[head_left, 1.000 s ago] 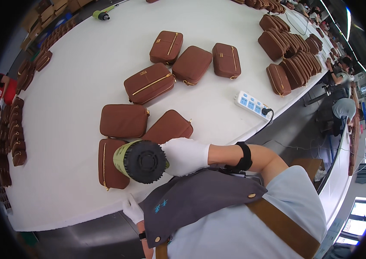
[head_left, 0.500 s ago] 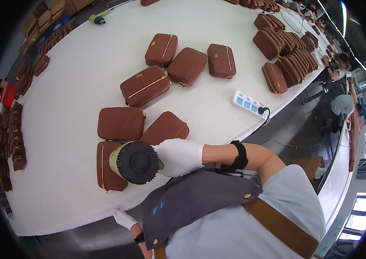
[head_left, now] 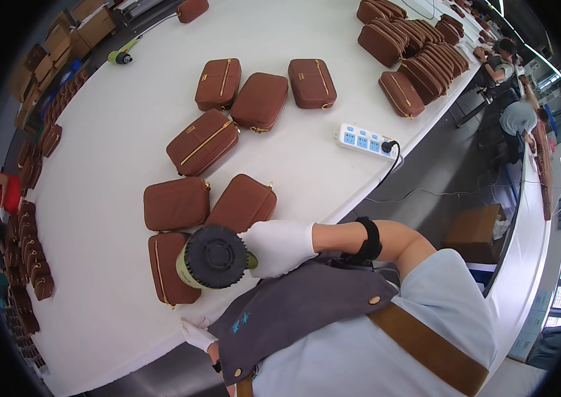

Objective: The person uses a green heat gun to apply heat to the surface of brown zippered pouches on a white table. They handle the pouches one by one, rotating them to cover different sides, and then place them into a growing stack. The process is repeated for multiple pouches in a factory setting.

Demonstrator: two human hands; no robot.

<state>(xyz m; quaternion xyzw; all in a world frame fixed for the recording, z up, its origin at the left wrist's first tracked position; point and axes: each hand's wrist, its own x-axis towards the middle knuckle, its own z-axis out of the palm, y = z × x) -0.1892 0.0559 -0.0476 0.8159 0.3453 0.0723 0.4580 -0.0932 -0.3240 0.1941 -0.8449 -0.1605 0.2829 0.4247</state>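
Note:
My right hand, in a white glove, is closed round the handle of a green heat gun. Its black ribbed rear end faces up and hides the nozzle. Beneath it lies a brown zipped bag, partly covered by the tool. Two more brown bags, one on the left and one on the right, lie just beyond. My left hand, also gloved, rests at the table's front edge with fingers stretched out, holding nothing; part of it is hard to make out.
Several brown bags are spread farther up the white table. A white power strip with a black plug lies near the right edge. Bags stand stacked at the far right. Another green heat gun lies far left. Co-workers sit beyond.
The view has shifted, so the far bags and power strip appear farther left. My right hand still holds the heat gun over the near bag. My left hand stays by the front edge.

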